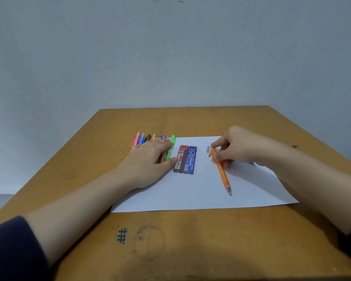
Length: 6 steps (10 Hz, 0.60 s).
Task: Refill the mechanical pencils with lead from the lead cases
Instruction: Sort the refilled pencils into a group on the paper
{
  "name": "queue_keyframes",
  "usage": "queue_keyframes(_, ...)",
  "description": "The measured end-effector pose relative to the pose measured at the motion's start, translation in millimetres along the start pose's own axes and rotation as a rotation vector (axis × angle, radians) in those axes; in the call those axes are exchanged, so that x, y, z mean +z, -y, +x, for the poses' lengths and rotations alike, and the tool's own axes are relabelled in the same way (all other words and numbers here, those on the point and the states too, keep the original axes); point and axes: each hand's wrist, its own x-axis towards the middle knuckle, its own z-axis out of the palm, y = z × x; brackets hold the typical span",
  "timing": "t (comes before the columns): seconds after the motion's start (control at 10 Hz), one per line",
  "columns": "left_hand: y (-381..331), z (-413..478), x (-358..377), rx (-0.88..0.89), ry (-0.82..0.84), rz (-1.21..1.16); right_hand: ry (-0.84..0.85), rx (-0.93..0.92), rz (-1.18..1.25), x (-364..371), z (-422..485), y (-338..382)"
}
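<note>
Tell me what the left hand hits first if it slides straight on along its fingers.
Likely the green pencil: fingertips of the left hand lie right at it, though whether they touch it is unclear.

Translucent plastic pencils point(150, 138) and glossy plastic lead cases point(185, 159) lie on a smooth matt paper sheet point(201, 191) over a scuffed, ink-marked wooden surface point(190, 240).
</note>
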Motion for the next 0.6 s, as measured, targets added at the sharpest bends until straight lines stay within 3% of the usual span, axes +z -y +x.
queue_keyframes(0.3, -0.3, -0.3, 0.0, -0.008, 0.013, -0.002, -0.011, 0.006, 0.098, 0.2, -3.9, 0.9)
queue_keyframes(0.4, -0.7, -0.9, -0.5, -0.015, 0.025, 0.004, -0.075, -0.017, 0.033, -0.2, -3.6, 1.2)
queue_keyframes(0.6, -1.4, -0.9, -1.9, -0.021, 0.032, 0.002, -0.228, -0.204, -0.096, 0.7, -4.8, 6.5)
